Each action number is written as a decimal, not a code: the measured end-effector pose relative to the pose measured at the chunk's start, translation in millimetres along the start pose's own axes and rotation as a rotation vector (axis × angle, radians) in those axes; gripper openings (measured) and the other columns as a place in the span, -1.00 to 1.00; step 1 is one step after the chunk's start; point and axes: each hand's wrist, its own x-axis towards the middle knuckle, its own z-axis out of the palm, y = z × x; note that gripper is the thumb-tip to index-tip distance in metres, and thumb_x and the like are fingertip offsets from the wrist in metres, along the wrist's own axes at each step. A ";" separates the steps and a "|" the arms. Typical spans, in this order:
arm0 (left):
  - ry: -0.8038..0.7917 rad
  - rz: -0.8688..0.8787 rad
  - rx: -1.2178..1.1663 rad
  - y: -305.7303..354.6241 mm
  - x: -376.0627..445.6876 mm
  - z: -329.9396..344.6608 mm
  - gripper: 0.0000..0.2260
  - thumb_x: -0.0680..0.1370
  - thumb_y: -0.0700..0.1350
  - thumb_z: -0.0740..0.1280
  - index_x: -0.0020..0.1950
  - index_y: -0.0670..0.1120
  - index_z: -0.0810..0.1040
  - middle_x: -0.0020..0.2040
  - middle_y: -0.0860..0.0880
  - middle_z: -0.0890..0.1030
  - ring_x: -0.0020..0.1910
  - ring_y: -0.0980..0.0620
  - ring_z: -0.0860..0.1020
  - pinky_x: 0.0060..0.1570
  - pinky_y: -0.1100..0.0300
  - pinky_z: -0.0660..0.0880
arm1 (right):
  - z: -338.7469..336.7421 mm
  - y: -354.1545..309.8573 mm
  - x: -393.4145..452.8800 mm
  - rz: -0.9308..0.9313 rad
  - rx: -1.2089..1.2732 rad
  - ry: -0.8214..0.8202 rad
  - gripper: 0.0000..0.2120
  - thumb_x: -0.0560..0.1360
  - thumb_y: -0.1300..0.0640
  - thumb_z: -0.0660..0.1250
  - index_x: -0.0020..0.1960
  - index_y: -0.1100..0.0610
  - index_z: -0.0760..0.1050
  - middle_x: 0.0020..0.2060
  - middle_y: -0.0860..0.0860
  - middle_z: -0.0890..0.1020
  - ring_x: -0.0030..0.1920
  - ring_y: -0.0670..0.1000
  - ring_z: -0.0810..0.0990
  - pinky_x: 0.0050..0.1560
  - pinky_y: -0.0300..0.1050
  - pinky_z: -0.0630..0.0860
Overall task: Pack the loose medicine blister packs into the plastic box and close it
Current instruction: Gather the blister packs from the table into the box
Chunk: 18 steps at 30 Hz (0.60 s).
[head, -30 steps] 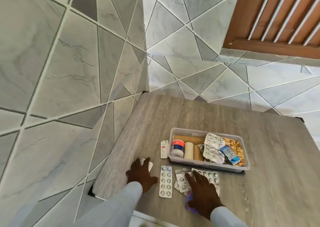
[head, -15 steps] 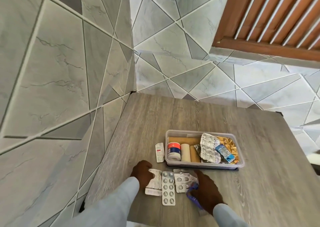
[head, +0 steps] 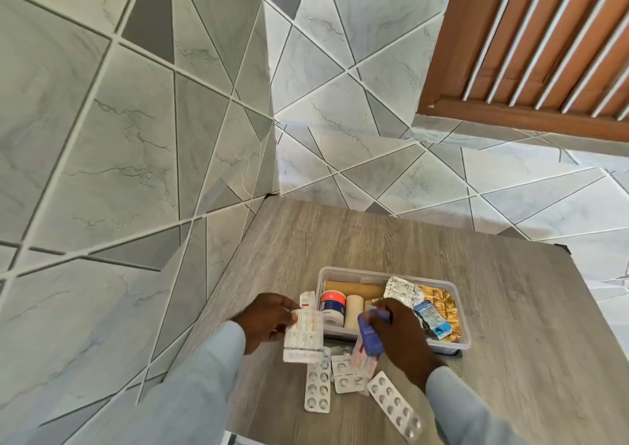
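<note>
A clear plastic box [head: 463, 337] stands open on the wooden table [head: 510, 325], holding tape rolls, a bandage and foil packs. My left hand [head: 269, 320] holds a white blister pack [head: 304, 337] raised just left of the box. My right hand [head: 401, 334] grips a purple-backed blister pack [head: 369, 337] at the box's front wall. Three silver blister packs lie loose on the table below my hands: one upright strip [head: 318, 388], one small pack [head: 347, 375] and one slanted strip [head: 394, 405]. No lid is visible.
A small white and red carton [head: 306, 300] lies against the box's left side. Tiled walls meet in a corner behind the table's far left. A brown slatted shutter [head: 544, 53] hangs at the upper right. The table's right half shows bare wood.
Both hands have lifted off the table, each with a blister pack, and moved toward the box. The slanted silver strip is now uncovered near my right wrist.
</note>
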 end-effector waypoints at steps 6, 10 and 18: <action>0.116 0.169 -0.014 42.3 21.1 40.5 -0.81 0.53 -0.37 0.27 -0.08 -0.13 0.61 -0.06 -0.22 0.62 -0.11 -0.08 0.58 -0.16 0.13 0.54 | -18.0 -14.8 33.5 0.069 0.244 0.105 -0.86 0.52 0.08 0.37 -0.08 0.17 0.53 -0.21 0.13 0.64 -0.25 0.04 0.64 -0.39 -0.27 0.50; 0.161 0.209 0.147 58.4 41.8 57.2 -0.81 0.52 -0.34 0.30 0.03 -0.15 0.64 -0.06 -0.17 0.63 -0.16 -0.05 0.57 -0.19 0.19 0.52 | -20.1 -14.7 56.2 0.056 0.187 0.035 -0.88 0.50 0.10 0.38 -0.01 0.13 0.55 -0.11 0.14 0.66 -0.13 0.13 0.66 -0.18 -0.03 0.61; 0.273 0.317 0.611 44.3 59.9 62.1 -0.73 0.48 -0.27 0.37 0.09 0.02 0.63 0.20 -0.05 0.58 0.14 -0.04 0.57 0.13 0.18 0.50 | -2.6 -3.4 60.6 0.025 -0.292 -0.111 -0.54 0.49 0.31 0.18 0.38 0.14 0.39 0.32 0.13 0.48 0.33 0.12 0.43 0.39 -0.06 0.30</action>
